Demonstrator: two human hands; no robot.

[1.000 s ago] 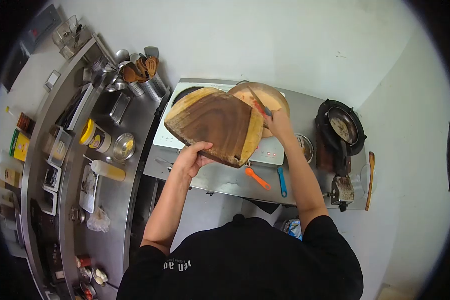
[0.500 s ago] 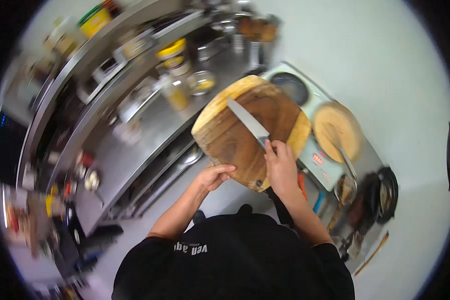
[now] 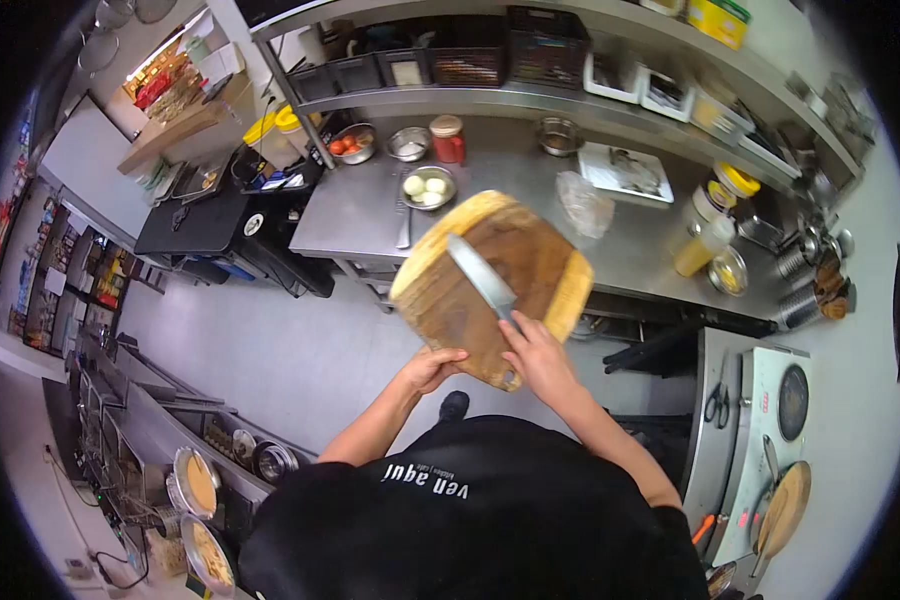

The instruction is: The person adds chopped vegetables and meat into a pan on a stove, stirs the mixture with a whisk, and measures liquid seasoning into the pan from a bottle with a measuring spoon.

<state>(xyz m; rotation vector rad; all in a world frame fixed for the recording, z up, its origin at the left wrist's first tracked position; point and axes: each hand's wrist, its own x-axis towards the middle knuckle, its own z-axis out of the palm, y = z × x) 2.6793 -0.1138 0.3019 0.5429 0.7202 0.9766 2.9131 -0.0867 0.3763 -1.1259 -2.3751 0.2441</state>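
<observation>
A wooden cutting board point(image 3: 540, 255) with pale yellow edges is held up in front of the body. My left hand point(image 3: 432, 368) grips its lower left edge, thumb on top. On the board lies a knife point(image 3: 482, 277), blade pointing to the upper left. My right hand point(image 3: 538, 352) is closed around the dark knife handle at the board's lower right. Beyond the board, on the steel counter point(image 3: 360, 215), stand a bowl of round white pieces point(image 3: 429, 188) and a bowl of red pieces point(image 3: 352, 144).
A white tray point(image 3: 625, 172), plastic bag point(image 3: 584, 205) and squeeze bottle point(image 3: 705, 246) stand on the counter. At the right is a stove point(image 3: 770, 400) with a round pan point(image 3: 785, 508). Pots point(image 3: 196, 482) are at the lower left. Grey floor point(image 3: 270, 335) shows between.
The view has swung left from the stove to the counter. The knife has come from over the pan of orange sauce onto the board. Both hands have carried board and knife along.
</observation>
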